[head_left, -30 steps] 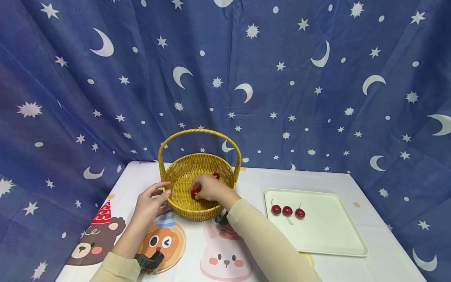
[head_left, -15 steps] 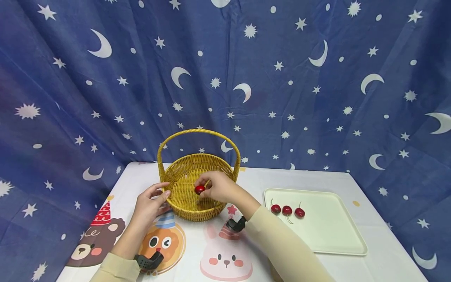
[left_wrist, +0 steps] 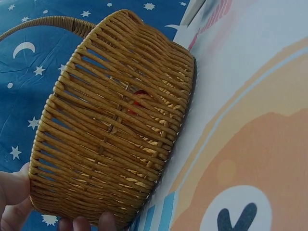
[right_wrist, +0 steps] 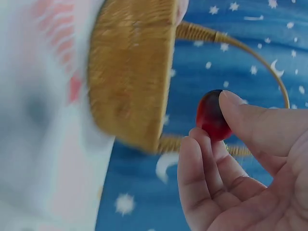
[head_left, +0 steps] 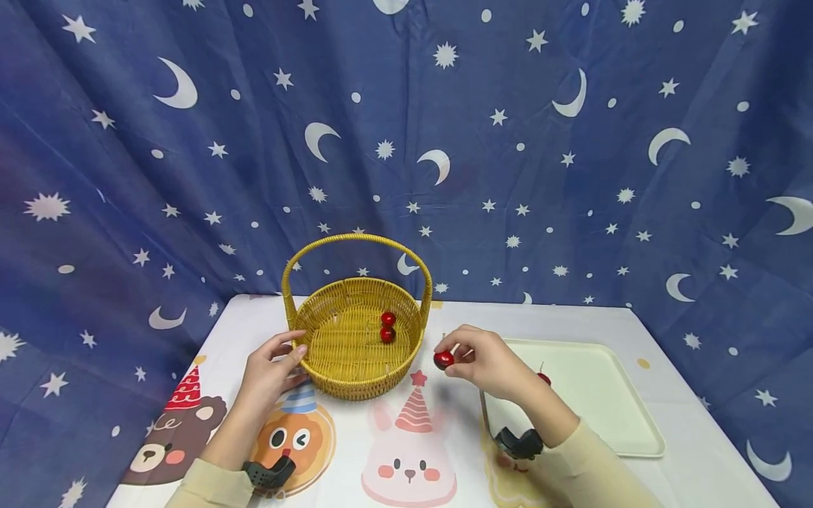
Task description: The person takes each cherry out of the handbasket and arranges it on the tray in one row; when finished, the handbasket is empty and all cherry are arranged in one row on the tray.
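A yellow woven basket (head_left: pixel 356 384) with a tall arched handle stands on the table, two red cherries (head_left: pixel 387 327) inside at its right. At the basket's left rim, my left hand (head_left: pixel 269 367) grips the edge, thumb and fingertips on the wicker. My right hand (head_left: pixel 483 360) pinches another cherry (head_left: pixel 444 360) between thumb and fingertips, in the air between basket and tray. The right wrist view shows that cherry (right_wrist: pixel 214 115) dark on one side, glossy red on the other. A cream rectangular tray (head_left: pixel 597 409) lies to the right, partly behind my right hand; one cherry (head_left: pixel 543 378) on it peeks past the wrist.
A white tablecloth (head_left: pixel 343 458) with cartoon animals covers the table. A blue curtain (head_left: pixel 406 141) with moons and stars hangs behind it. The basket's handle (head_left: pixel 356 237) arches above the basket.
My right hand has lifted the cherry out of the basket and carried it right, to the tray's left edge. The left hand has stayed at the rim.
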Demonstrator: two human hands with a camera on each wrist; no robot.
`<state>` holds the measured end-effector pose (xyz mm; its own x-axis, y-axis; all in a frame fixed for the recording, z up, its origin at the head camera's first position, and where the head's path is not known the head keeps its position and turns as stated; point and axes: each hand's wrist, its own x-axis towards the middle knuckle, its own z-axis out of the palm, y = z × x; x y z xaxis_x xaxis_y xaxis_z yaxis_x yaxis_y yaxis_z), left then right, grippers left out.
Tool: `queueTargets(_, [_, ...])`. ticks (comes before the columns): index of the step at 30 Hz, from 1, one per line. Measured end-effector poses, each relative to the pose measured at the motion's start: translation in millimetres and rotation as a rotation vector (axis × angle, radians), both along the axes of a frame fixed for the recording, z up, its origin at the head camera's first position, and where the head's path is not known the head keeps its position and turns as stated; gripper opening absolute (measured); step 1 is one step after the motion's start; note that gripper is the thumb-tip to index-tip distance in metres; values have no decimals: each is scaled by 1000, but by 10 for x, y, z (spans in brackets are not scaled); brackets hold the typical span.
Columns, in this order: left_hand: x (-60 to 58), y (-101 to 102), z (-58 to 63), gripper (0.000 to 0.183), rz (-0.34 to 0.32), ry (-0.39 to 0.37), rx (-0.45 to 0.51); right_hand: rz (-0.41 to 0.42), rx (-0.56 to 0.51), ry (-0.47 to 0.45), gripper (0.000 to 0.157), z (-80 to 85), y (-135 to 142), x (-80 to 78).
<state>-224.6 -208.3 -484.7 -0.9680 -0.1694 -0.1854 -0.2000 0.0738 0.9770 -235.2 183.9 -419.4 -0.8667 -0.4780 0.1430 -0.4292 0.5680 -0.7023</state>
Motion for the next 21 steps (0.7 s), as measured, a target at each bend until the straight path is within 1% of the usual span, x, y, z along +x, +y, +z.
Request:
queueTargets(5, [-15, -4, 4, 45, -1, 16, 4, -83, 20, 21, 31, -88, 500, 116])
queueTargets(10, [-24, -7, -5, 44, 3, 15, 4, -194, 51, -11, 32, -164, 933, 210])
queueTargets(16, [-15, -7, -26, 46, 4, 2, 14, -320, 136, -17, 32, -253, 1347, 279])
queueTargets(21, [-14, -14, -49, 47, -1, 3, 6, -393, 222, -15, 33, -354, 1620, 264])
